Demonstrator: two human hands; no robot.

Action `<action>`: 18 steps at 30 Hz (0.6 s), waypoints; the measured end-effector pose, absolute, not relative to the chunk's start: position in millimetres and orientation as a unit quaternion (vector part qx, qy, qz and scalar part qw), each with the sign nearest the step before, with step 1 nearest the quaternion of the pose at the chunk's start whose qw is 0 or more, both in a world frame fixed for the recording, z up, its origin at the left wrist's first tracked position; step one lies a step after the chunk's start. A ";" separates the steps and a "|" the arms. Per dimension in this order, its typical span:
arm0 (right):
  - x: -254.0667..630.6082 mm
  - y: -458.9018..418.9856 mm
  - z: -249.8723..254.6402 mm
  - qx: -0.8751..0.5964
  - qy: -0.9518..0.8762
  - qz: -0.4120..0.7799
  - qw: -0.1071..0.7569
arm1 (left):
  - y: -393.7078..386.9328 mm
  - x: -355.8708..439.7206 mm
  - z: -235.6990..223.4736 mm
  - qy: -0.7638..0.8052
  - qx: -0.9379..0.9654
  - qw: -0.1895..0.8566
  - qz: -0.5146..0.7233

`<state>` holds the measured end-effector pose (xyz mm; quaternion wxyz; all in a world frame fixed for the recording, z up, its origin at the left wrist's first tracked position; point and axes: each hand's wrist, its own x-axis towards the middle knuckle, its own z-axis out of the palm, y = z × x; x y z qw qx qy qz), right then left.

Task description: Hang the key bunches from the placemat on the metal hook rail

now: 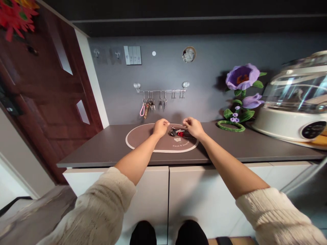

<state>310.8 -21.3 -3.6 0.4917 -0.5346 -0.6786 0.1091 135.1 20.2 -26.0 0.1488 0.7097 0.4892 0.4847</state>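
A bunch of keys (178, 132) with a red tag lies on an oval brown mat (143, 137) on the dark countertop (102, 146). My left hand (160, 127) rests curled at the left end of the bunch, fingers pinched near a key ring. My right hand (192, 126) hovers curled at the right end, fingertips touching or nearly touching the keys. I cannot tell which hand actually grips them. Both forearms reach out from cream knitted sleeves.
A wall rail (161, 90) above the mat carries more keys (148, 106) on hooks. A purple fabric flower (241, 92) stands at the right, beside a domed white appliance (293, 105). A brown door (48, 88) is at the left. White cabinet doors (194, 197) lie below.
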 end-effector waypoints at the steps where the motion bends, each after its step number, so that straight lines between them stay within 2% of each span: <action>1: 311.2 -22.2 -3.9 -0.533 -0.680 0.118 0.489 | 19.8 135.2 -26.0 0.490 0.709 0.156 0.483; 9: 312.6 -36.5 -0.9 -0.524 -0.739 0.148 0.396 | 17.5 135.2 -25.6 0.487 0.706 0.176 0.482; 14: 314.9 -34.5 -3.5 -0.525 -0.779 0.082 0.333 | 17.1 135.2 -24.4 0.485 0.707 0.176 0.484; 18: 315.2 -32.8 -4.3 -0.515 -0.791 0.059 0.324 | 16.0 135.9 -23.8 0.474 0.706 0.181 0.494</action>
